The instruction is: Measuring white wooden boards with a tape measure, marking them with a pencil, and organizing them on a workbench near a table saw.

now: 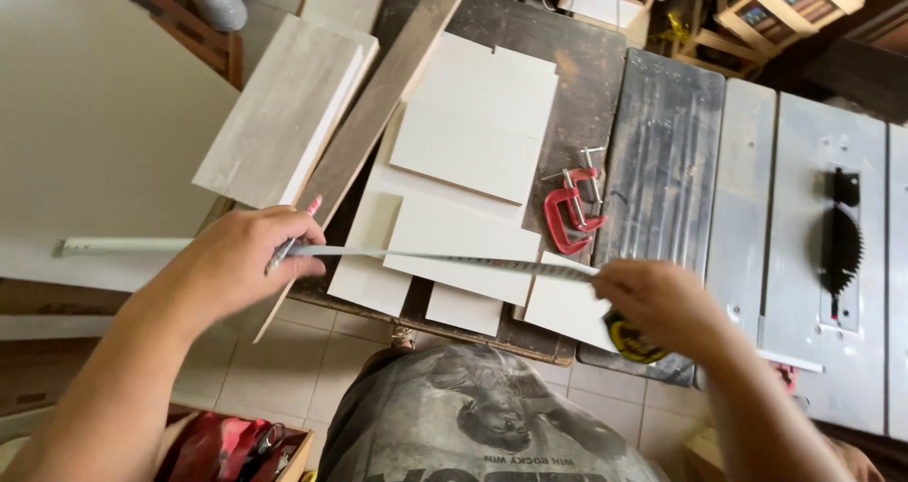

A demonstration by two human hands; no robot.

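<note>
Left hand (248,255) gripping pencil (301,225) and tape blade (445,259), right hand (657,302) clutching tape measure case (636,342)

One head view — looking steeply down, close over the workbench (577,56).

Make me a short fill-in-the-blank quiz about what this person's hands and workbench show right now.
1. The tape measure is stretched between the left hand and the ____ hand.
2. The two clamps on the bench are ____ in colour.
3. The left hand also holds a ____.
4. The round blade sits in the table ____.

Missing words: right; red; pencil; saw
</note>
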